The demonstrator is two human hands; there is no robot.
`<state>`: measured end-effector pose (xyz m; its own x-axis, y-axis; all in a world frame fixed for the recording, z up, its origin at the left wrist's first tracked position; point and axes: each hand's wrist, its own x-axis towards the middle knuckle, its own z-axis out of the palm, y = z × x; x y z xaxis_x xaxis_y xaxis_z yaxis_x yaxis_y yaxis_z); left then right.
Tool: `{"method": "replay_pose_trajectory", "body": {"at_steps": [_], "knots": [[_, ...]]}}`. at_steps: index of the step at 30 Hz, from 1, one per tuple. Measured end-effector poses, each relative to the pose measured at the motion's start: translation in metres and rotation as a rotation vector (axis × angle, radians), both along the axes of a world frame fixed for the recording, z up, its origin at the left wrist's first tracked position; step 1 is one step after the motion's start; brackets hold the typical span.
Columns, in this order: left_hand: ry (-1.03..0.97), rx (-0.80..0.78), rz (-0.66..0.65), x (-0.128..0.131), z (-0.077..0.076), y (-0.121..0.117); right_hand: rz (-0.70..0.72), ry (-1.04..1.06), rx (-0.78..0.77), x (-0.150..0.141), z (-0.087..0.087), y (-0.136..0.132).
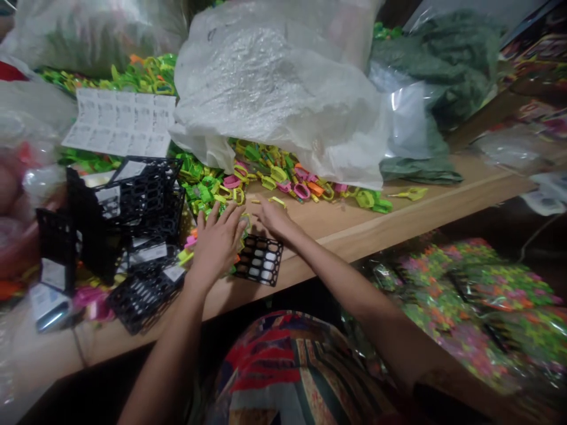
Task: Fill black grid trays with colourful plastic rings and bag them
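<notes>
Neon plastic loop-handled pieces (pixel 283 177) lie in a loose heap along the wooden bench (pixel 398 218), mostly yellow-green, with pink and orange among them. The heap runs beneath the edge of a clear plastic bag (pixel 274 88). Your left hand (pixel 217 248) is open, fingers spread, with its fingertips at the near side of the heap. Your right hand (pixel 274 217) reaches in with fingers together at the heap's near edge; you cannot tell from this view whether those fingertips pinch a small piece. Each piece should handle as light and stiff, perhaps a little slippery, and its loop looks like the surest place to take hold. Interlocked pieces may drag their neighbours along. A black plastic lattice rack (pixel 259 260) lies flat just beside your left hand, near the bench's front edge, with pale inserts showing in its cells. More black racks (pixel 146 200), tagged with paper labels, crowd the left side. Bare wood shows between your right hand and a lone yellow piece (pixel 410 193), farther right along the bench.
</notes>
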<state>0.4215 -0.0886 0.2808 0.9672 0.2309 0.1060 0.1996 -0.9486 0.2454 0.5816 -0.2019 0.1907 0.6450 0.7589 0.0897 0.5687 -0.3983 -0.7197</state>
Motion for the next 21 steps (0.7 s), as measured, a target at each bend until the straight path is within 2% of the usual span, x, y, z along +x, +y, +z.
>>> {"method": "replay_pose_trajectory", "body": {"at_steps": [3,5,8,11,13,15,19,21], "knots": [[-0.122,-0.191,0.03,-0.005,0.008,0.008,-0.142,-0.087,-0.193,0.0,-0.002,-0.013],[-0.216,-0.252,0.066,-0.013,0.013,0.013,-0.166,-0.126,-0.204,-0.005,-0.007,-0.029],[-0.227,-0.225,0.011,-0.023,0.016,0.012,-0.236,-0.131,-0.086,-0.014,-0.015,-0.058],[-0.086,-0.101,-0.121,-0.021,0.011,0.005,-0.272,0.054,0.143,-0.027,-0.017,-0.077],[0.009,-0.001,-0.164,-0.015,0.005,0.002,-0.214,0.199,0.26,-0.041,-0.012,-0.081],[0.059,0.073,-0.174,-0.011,-0.001,0.001,-0.111,0.329,0.312,-0.06,-0.006,-0.08],[0.053,0.127,-0.164,-0.007,-0.006,0.002,0.046,0.568,0.296,-0.096,-0.002,-0.069],[0.031,0.139,-0.152,-0.007,-0.007,0.001,0.087,0.571,0.256,-0.107,-0.007,-0.064]]}}
